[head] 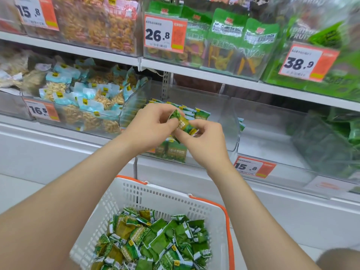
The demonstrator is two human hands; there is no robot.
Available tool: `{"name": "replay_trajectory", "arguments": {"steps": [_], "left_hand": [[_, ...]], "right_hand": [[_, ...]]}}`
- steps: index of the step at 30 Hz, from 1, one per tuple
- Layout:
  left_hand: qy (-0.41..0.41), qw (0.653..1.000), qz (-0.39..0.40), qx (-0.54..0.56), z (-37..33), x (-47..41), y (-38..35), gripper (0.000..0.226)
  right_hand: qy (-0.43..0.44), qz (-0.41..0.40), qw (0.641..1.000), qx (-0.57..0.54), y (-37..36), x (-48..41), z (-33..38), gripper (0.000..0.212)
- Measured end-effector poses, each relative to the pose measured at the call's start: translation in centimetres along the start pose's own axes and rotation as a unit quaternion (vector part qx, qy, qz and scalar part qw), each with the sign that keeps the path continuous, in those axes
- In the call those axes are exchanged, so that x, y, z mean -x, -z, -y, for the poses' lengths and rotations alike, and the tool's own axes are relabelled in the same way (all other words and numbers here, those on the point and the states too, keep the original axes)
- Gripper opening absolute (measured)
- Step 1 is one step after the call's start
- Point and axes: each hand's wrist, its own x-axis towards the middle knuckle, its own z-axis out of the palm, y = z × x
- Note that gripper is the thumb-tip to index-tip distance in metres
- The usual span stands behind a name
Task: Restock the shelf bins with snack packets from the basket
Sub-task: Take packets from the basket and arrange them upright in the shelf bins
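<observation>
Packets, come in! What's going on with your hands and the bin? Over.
Left hand and right hand pinch green packets over the clear bin. Plenty more in the basket. Nothing blocks the bin.

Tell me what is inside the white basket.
A heap of small green snack packets lies in the basket. The heap covers the floor, so anything beneath cannot be seen.

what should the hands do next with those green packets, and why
Probably carry the green packets forward and stand them in the clear bin beside the row already there. The left hand and right hand both pinch them right in front of that bin, which has bare room on its right side.
</observation>
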Motion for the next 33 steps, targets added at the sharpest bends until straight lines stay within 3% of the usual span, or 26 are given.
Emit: {"name": "replay_trajectory", "arguments": {"steps": [3, 6, 8, 13, 18, 20, 23, 28, 33], "left_hand": [[0.053, 0.989, -0.044, 0.130, 0.1, -0.6, -0.4, 0.013], [0.124, 0.959, -0.040, 0.253, -0.4, -0.9, -1.3, 0.006], [0.135, 0.967, -0.038, 0.210, 0.0, -1.2, -1.6, 0.010], [0.087, 0.995, -0.047, 0.027, 1.4, -2.1, -1.9, 0.026], [0.017, 0.976, -0.051, -0.213, 2.9, -3.2, -3.0, 0.050], [-0.007, 0.959, -0.037, -0.281, 3.3, -3.5, -3.5, 0.045], [-0.039, 0.937, -0.011, -0.347, 3.8, -4.0, -4.2, 0.035], [-0.071, 0.909, 0.043, -0.409, 4.0, -4.8, -4.4, 0.016], [-0.042, 0.905, 0.083, -0.415, 4.5, -5.9, -4.2, 0.030]], "right_hand": [[-0.074, 0.000, 0.979, -0.188, 0.5, -0.9, 0.0, 0.013], [-0.066, -0.009, 0.972, -0.227, 0.2, -1.6, -0.4, 0.014], [-0.062, -0.027, 0.971, -0.230, -0.2, -2.1, -0.5, 0.014], [-0.120, -0.087, 0.953, -0.263, -0.7, -2.9, -1.1, 0.047], [-0.138, -0.098, 0.954, -0.247, -1.0, -4.1, -1.9, 0.045], [-0.134, -0.133, 0.961, -0.201, -1.2, -5.2, -2.3, 0.042], [-0.134, -0.191, 0.972, -0.035, -1.0, -7.3, -2.8, 0.043], [-0.209, -0.128, 0.954, 0.175, -0.2, -10.8, -3.4, 0.038], [-0.235, -0.094, 0.931, 0.262, -0.7, -14.3, -4.4, 0.039]]}}
